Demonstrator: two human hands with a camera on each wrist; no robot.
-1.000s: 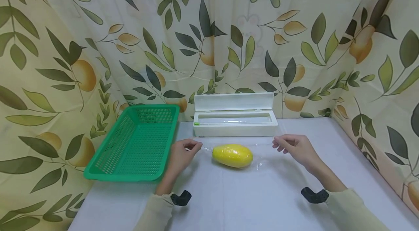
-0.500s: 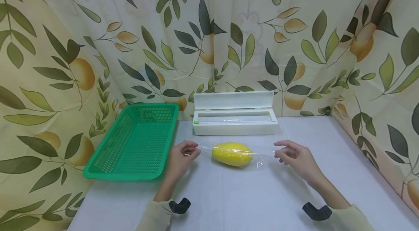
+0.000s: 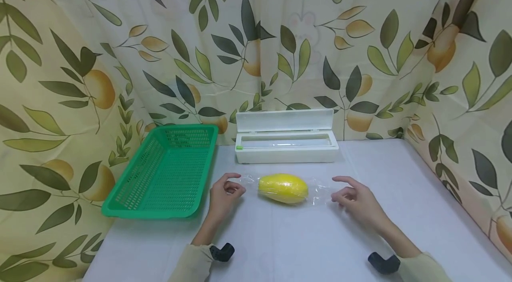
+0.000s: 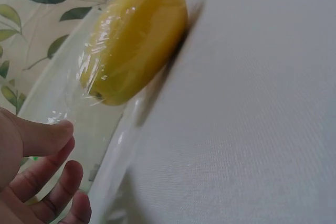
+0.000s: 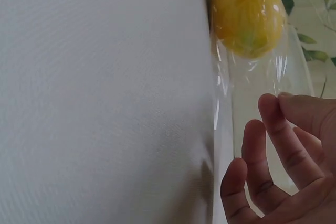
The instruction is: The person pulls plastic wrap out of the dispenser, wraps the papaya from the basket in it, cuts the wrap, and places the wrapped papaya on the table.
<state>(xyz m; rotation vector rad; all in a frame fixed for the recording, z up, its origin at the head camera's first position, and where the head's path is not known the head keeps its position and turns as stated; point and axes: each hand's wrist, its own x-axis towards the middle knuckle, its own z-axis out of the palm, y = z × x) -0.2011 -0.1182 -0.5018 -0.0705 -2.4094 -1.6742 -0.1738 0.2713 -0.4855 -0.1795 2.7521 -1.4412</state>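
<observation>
A yellow oblong fruit (image 3: 283, 188) lies on the white table, covered in clear plastic wrap (image 3: 320, 193) whose loose ends stretch out to both sides. At the left end, my left hand (image 3: 224, 195) pinches the film between thumb and a finger, its index finger stretched out above. My right hand (image 3: 358, 200) is at the other end, where thumb and a fingertip meet on the film. In the right wrist view, the wrap (image 5: 262, 72) runs from the fruit (image 5: 248, 17) down to these fingertips. Glossy creases cover the fruit (image 4: 136, 40) in the left wrist view.
Behind the fruit stands a white wrap dispenser box (image 3: 287, 155) with its lid raised. A green perforated basket (image 3: 176, 215) sits to the left, close to my left hand. A leaf-patterned curtain (image 3: 296, 91) borders the table at the back and sides.
My right hand has lowered slightly toward me and its index finger has lifted outward. The left index finger has straightened too. The wrap's ends look more gathered; the fruit stays in place.
</observation>
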